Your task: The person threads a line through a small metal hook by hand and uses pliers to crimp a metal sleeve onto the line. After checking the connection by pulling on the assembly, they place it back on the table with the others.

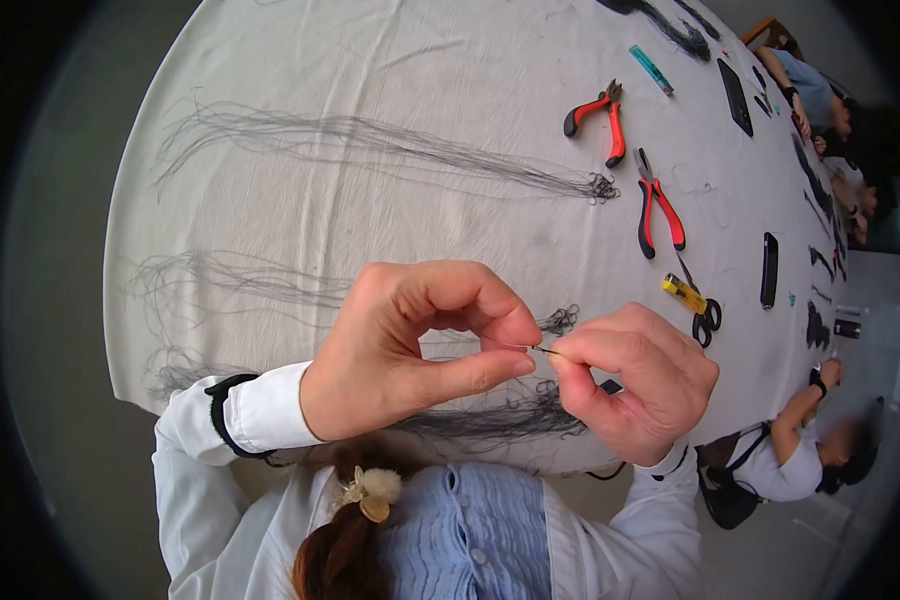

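At the bottom of the frame, two white sleeves rise towards the centre. The left hand (410,350) is held at centre left with the wrist bent. Its thumb and index fingers (490,325) are curled into a ring and pressed together at the tips. The right hand (635,385) is placed just beside it, at centre right, knuckles up, and its thumb and index finger are clamped together too.

Between the two pinches a thin strand (540,348) is gripped at both ends, above the near edge of the table (370,60). Only a short piece is seen. Its long axis lies almost level across the frame, with one end pointing left into the left hand and the other right into the right hand.

Under the hands a dark hair bundle (490,420) is laid on the white cloth. A second bundle (250,275) is partly covered by the left hand. A third, long bundle (390,145) is spread further up, with small loops at its right end.

To the right, scissors (705,318), two red-handled pliers (655,205) and a black phone (769,270) are seen. A co-worker (780,460) is seated at the lower right edge.
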Available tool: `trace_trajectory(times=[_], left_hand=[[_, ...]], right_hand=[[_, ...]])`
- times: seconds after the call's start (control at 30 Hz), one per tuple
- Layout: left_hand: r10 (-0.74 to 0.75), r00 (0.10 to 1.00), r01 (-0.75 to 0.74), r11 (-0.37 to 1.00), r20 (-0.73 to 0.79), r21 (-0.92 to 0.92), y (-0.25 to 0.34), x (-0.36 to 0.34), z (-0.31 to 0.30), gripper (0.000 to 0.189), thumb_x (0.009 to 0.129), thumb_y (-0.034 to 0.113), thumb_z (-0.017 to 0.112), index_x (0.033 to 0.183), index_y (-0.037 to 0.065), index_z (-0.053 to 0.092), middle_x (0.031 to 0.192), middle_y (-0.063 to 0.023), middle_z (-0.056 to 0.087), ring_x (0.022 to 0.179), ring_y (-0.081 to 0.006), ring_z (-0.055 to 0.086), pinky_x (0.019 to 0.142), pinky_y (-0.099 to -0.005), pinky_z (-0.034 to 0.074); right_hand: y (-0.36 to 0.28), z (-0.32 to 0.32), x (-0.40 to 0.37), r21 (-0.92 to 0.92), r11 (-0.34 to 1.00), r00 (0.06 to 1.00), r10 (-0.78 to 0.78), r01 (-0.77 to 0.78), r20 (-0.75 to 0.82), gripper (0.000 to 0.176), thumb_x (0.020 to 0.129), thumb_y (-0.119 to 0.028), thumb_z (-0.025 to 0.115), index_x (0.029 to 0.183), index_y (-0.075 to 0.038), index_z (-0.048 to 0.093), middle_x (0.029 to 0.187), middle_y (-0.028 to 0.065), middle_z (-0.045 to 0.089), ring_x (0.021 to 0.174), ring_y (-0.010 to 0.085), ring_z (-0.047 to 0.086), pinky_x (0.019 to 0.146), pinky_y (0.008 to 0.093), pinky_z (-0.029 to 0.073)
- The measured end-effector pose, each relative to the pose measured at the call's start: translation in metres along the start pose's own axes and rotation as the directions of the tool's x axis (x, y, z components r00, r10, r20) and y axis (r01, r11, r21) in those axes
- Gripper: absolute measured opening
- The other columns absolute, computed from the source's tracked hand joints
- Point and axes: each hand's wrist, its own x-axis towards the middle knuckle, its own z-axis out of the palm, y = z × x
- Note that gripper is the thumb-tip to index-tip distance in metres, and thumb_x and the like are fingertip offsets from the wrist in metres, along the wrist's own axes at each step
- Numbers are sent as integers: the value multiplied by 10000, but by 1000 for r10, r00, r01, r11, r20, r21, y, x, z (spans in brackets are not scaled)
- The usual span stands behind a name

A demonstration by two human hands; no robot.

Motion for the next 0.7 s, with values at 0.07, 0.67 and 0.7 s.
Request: trace_trajectory(times=[0.07, 0.67, 0.7], left_hand=[[-2, 1000, 2, 1000, 8, 21, 1, 0, 0, 106, 793, 38, 683, 869, -13, 630, 817, -43, 649, 773, -88, 609, 763, -256, 510], [-152, 988, 155, 983, 40, -100, -1, 2, -5, 70, 772, -42, 632, 816, -7, 591, 817, -44, 604, 790, -100, 575, 751, -252, 474], [-153, 988, 156, 983, 40, -100, 0, 1, -4, 70, 772, -42, 632, 816, -7, 591, 817, -44, 604, 790, -100, 575, 751, -252, 474]], right_hand=[[1, 1, 0, -2, 1000, 1000, -28, 28, 13, 253, 555, 78, 700, 771, -30, 629, 680, 42, 579, 520, 142, 531, 427, 242, 423], [7, 13, -2, -273, 907, 939, -341, 321, -28, 200, 550, 5, 656, 748, -18, 641, 715, 50, 545, 624, 163, 578, 521, 230, 514], [7, 12, -3, -272, 907, 940, -341, 321, -28, 200, 550, 5, 656, 748, -18, 641, 715, 50, 545, 624, 163, 578, 521, 230, 514]])
